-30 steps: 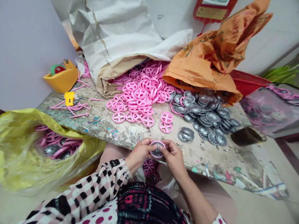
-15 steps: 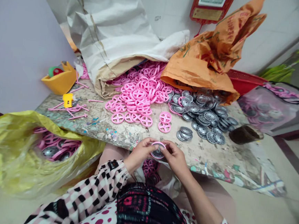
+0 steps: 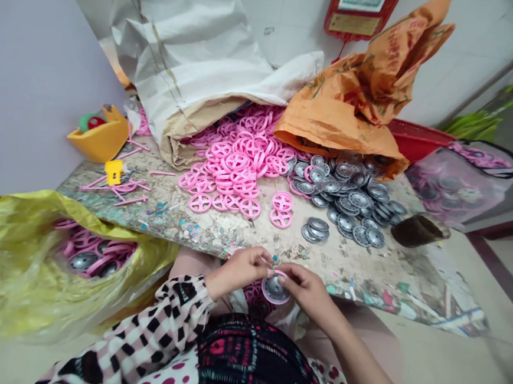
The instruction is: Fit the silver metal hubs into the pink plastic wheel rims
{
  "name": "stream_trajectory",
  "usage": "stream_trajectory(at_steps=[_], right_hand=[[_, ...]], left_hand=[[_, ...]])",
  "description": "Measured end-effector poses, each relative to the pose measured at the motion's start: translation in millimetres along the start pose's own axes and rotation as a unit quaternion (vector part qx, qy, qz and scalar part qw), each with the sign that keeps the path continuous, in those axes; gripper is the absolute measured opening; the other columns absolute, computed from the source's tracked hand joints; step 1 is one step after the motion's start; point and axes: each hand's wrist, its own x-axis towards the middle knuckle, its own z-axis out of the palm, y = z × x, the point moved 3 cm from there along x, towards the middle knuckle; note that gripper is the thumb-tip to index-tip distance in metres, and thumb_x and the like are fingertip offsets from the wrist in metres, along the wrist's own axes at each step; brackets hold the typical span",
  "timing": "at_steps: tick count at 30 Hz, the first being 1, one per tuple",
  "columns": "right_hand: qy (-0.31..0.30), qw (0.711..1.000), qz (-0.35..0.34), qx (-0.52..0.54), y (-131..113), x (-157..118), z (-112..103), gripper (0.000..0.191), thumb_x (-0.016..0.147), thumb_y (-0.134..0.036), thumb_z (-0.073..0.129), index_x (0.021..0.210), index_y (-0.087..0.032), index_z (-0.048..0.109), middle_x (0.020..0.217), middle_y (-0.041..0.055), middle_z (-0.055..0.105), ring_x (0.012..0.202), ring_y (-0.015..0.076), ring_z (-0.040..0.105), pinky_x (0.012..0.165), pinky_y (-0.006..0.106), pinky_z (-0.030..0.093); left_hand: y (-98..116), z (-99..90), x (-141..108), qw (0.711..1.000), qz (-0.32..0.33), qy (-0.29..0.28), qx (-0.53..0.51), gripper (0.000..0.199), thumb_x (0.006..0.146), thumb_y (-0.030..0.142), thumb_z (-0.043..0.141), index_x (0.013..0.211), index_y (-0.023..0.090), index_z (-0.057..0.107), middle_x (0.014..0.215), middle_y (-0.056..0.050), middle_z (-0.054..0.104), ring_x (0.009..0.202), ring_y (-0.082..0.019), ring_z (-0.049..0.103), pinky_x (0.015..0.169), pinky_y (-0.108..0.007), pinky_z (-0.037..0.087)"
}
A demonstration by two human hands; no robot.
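A pink ring with a grey disc in it, one wheel (image 3: 276,289), hangs over my lap just off the table's front edge. My right hand (image 3: 304,287) pinches its upper right rim. My left hand (image 3: 245,269) is beside its upper left side, thumb and fingers drawn together near the rim; whether they touch it or hold something small is unclear. Past my hands, two pink rings (image 3: 281,210) lie near a small stack of grey discs (image 3: 316,229). Behind them are a pink ring heap (image 3: 236,169) and a grey disc heap (image 3: 356,194).
A white sack (image 3: 197,39) and an orange sack (image 3: 342,116) stand at the table's back. A yellow bag (image 3: 16,256) of wheels is at left. Pink rods (image 3: 126,190) lie near a yellow container (image 3: 101,138). A dark cup (image 3: 417,229) sits at right.
The wheel has moved down and slightly right, and it has tilted so its grey face shows more. My left hand has shifted from gripping its left side to its upper edge.
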Motion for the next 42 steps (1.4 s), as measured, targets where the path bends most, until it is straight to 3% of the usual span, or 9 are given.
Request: stream_trajectory(at_steps=[5, 10, 16, 22, 26, 29, 37, 40, 42], right_hand=[[0.070, 0.962, -0.067, -0.257, -8, -3, -16, 0.030, 0.089, -0.037, 0.050, 0.108, -0.024, 0.067, 0.096, 0.0068, 0.058, 0.086, 0.0208, 0.058, 0.078, 0.033, 0.045], [0.137, 0.936, -0.120, -0.302, -18, 44, -20, 0.026, 0.092, -0.032, 0.045, 0.099, -0.022, 0.069, 0.088, 0.0059, 0.057, 0.083, 0.0186, 0.056, 0.073, 0.029, 0.043], [0.154, 0.910, -0.068, -0.378, -22, 94, -14, 0.026, 0.091, -0.030, 0.048, 0.105, -0.021, 0.067, 0.097, 0.0092, 0.051, 0.079, 0.0195, 0.053, 0.067, 0.029, 0.040], [0.181, 0.966, -0.113, -0.146, -24, 76, -14, 0.019, 0.084, -0.033, 0.050, 0.083, -0.019, 0.063, 0.085, 0.0055, 0.052, 0.077, 0.0178, 0.051, 0.070, 0.030, 0.042], [0.035, 0.992, -0.002, 0.120, -26, 49, -5, 0.031, 0.077, -0.051, 0.060, 0.076, -0.021, 0.054, 0.063, -0.0031, 0.046, 0.055, 0.0118, 0.041, 0.052, 0.025, 0.034], [-0.013, 0.980, 0.068, 0.185, -22, 41, -9, 0.042, 0.070, -0.060, 0.064, 0.079, -0.020, 0.054, 0.055, -0.0066, 0.042, 0.049, 0.0095, 0.034, 0.047, 0.022, 0.027], [0.092, 0.991, -0.077, -0.057, -23, 52, -47, 0.030, 0.083, -0.049, 0.052, 0.079, -0.019, 0.059, 0.074, 0.0020, 0.055, 0.068, 0.0160, 0.050, 0.064, 0.028, 0.040], [0.205, 0.942, -0.110, -0.242, -21, 57, -62, 0.030, 0.087, -0.041, 0.047, 0.093, -0.018, 0.066, 0.095, 0.0101, 0.059, 0.089, 0.0231, 0.052, 0.081, 0.036, 0.041], [0.270, 0.891, -0.071, -0.357, -14, 63, -75, 0.036, 0.089, -0.038, 0.045, 0.106, -0.016, 0.066, 0.107, 0.0160, 0.058, 0.100, 0.0290, 0.050, 0.087, 0.043, 0.038]], left_hand=[[1, -13.4, 5, 0.995, -0.035, 0.084, -0.031, 0.019, 0.075, 0.019, 0.059, 0.093, 0.014, 0.058, 0.064, 0.001, 0.060, 0.053, -0.010, 0.055, 0.054, -0.020, 0.044], [-2, -12.9, 9, 0.989, -0.067, 0.108, -0.078, 0.014, 0.075, 0.018, 0.059, 0.088, 0.014, 0.057, 0.063, 0.000, 0.061, 0.050, -0.009, 0.057, 0.050, -0.019, 0.044], [-5, -15.6, 10, 0.983, -0.081, 0.122, -0.111, 0.013, 0.076, 0.020, 0.059, 0.086, 0.014, 0.054, 0.062, -0.001, 0.062, 0.051, -0.011, 0.060, 0.050, -0.020, 0.047], [0, -18.3, 5, 0.977, -0.070, 0.106, -0.171, 0.030, 0.074, 0.024, 0.064, 0.100, 0.014, 0.053, 0.075, -0.003, 0.063, 0.055, -0.012, 0.062, 0.055, -0.024, 0.051], [13, -16.7, 2, 0.974, 0.012, 0.111, -0.199, 0.061, 0.065, 0.023, 0.074, 0.119, 0.020, 0.048, 0.092, -0.002, 0.061, 0.061, -0.011, 0.062, 0.053, -0.021, 0.049], [16, -11.4, 4, 0.983, 0.005, 0.084, -0.161, 0.037, 0.064, 0.026, 0.074, 0.094, 0.013, 0.057, 0.073, -0.001, 0.060, 0.052, -0.009, 0.056, 0.046, -0.018, 0.044], [9, -9.3, 5, 0.972, -0.012, 0.095, -0.214, 0.030, 0.065, 0.024, 0.075, 0.085, 0.013, 0.056, 0.075, -0.002, 0.064, 0.061, -0.012, 0.063, 0.062, -0.025, 0.053], [12, -10.8, 5, 0.968, -0.028, 0.093, -0.232, 0.025, 0.070, 0.022, 0.072, 0.087, 0.014, 0.055, 0.074, -0.004, 0.065, 0.060, -0.013, 0.063, 0.061, -0.025, 0.053], [13, -10.5, 4, 0.961, -0.050, 0.087, -0.259, 0.022, 0.072, 0.022, 0.070, 0.088, 0.014, 0.056, 0.074, -0.006, 0.066, 0.060, -0.013, 0.064, 0.062, -0.025, 0.053]])
